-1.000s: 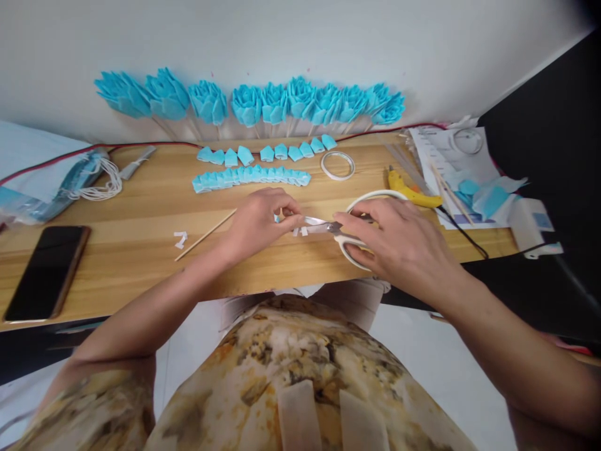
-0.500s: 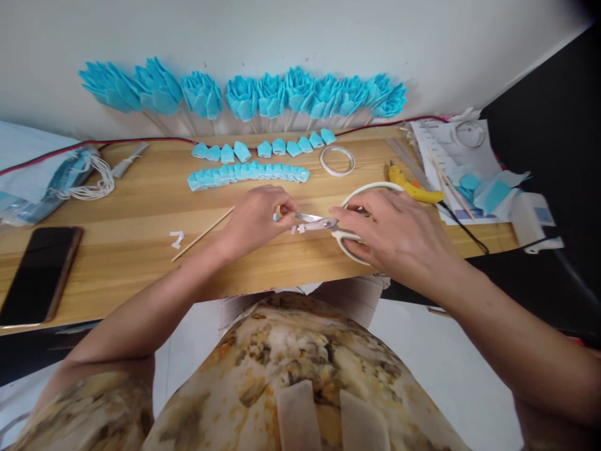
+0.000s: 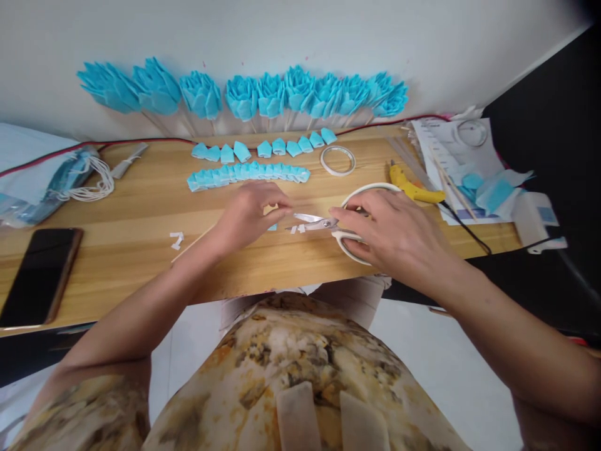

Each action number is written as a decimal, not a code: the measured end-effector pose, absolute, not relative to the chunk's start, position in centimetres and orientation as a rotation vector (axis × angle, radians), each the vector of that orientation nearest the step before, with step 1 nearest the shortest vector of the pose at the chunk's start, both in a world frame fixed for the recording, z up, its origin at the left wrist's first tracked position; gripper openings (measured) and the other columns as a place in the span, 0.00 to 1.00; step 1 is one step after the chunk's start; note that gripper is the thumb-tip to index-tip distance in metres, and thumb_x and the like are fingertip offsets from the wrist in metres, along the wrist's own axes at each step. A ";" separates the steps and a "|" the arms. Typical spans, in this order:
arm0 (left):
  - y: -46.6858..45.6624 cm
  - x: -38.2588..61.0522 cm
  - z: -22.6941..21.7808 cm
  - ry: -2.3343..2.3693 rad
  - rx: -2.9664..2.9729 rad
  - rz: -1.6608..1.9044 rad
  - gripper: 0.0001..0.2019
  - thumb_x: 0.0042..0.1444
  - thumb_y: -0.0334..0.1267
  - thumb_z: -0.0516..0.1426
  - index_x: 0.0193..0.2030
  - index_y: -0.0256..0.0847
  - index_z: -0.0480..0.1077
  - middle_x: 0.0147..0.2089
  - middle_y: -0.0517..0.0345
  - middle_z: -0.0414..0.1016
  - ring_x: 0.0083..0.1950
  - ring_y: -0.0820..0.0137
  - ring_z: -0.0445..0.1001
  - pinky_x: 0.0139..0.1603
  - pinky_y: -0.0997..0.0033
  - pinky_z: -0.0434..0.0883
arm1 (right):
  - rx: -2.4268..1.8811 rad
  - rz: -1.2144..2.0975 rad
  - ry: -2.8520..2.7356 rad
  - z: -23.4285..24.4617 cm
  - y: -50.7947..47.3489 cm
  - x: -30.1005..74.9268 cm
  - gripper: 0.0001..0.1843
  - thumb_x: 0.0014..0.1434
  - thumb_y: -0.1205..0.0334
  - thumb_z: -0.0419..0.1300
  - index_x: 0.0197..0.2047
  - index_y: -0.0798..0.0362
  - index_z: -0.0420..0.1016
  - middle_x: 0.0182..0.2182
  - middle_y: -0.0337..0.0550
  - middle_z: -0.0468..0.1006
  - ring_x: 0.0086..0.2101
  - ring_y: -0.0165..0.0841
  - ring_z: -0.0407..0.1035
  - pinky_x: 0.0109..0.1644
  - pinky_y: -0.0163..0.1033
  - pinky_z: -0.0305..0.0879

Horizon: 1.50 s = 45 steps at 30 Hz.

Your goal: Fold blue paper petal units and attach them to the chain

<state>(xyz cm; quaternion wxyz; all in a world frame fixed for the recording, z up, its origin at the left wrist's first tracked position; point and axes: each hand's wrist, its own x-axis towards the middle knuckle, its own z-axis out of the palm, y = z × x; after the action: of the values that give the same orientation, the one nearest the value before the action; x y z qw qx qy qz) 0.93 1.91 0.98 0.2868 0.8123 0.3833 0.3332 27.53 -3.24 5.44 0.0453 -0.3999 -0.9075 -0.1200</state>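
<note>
My right hand (image 3: 392, 232) is closed around the pale handles of a pair of scissors (image 3: 327, 223), whose blades point left and stand a little apart. Small white scraps (image 3: 297, 229) cling to or lie by the lower blade. Just left of the blade tips is my left hand (image 3: 253, 216), thumb and forefinger brought together. Whatever they pinch is too small to make out. Under its thumb a small blue piece (image 3: 272, 227) shows; I cannot tell whether it is held or lying on the table. A thin wooden stick (image 3: 192, 244) passes beneath the left forearm.
Blue flowers (image 3: 241, 97) on sticks lean along the wall. Before them lie folded blue pieces (image 3: 241, 151), a joined blue strip (image 3: 248, 174) and a tape roll (image 3: 338, 161). A yellow glue gun (image 3: 413, 186) is right; a phone (image 3: 40, 275) and white scraps (image 3: 177, 240) are left.
My left hand has drawn slightly left, away from the scissor tips. The small blue piece now shows below its thumb. My right hand and the scissors have hardly moved.
</note>
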 end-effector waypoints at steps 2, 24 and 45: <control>1.9 1.1 0.8 1.013 2.293 0.867 0.07 0.62 0.37 0.60 0.34 0.42 0.79 0.37 0.52 0.82 0.41 0.63 0.77 0.47 0.61 0.67 | -1.219 -0.331 -2.776 5.5 -3.2 27.6 0.16 0.64 0.64 0.56 0.53 0.50 0.75 0.43 0.50 0.78 0.42 0.43 0.70 0.44 0.46 0.64; 2.2 -2.7 1.3 1.448 2.218 1.032 0.06 0.57 0.36 0.58 0.30 0.41 0.73 0.30 0.58 0.78 0.34 0.68 0.73 0.42 0.66 0.68 | -1.264 -0.207 -2.717 4.6 -2.5 28.6 0.18 0.62 0.61 0.60 0.55 0.52 0.76 0.46 0.52 0.78 0.45 0.45 0.73 0.47 0.48 0.68; -2.6 -15.7 -2.4 1.874 1.212 1.053 0.11 0.44 0.44 0.65 0.27 0.39 0.73 0.26 0.61 0.70 0.27 0.74 0.63 0.29 0.73 0.58 | -2.220 0.182 -1.895 -4.2 -0.8 34.2 0.36 0.51 0.44 0.57 0.59 0.55 0.76 0.51 0.60 0.78 0.55 0.51 0.70 0.60 0.54 0.66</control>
<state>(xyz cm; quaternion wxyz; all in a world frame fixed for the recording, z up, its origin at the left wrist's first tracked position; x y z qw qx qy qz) -15.71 -2.64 -2.42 0.3305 0.4635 0.7168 0.4027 34.20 -0.76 -4.20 0.1084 -0.7547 -0.6441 0.0619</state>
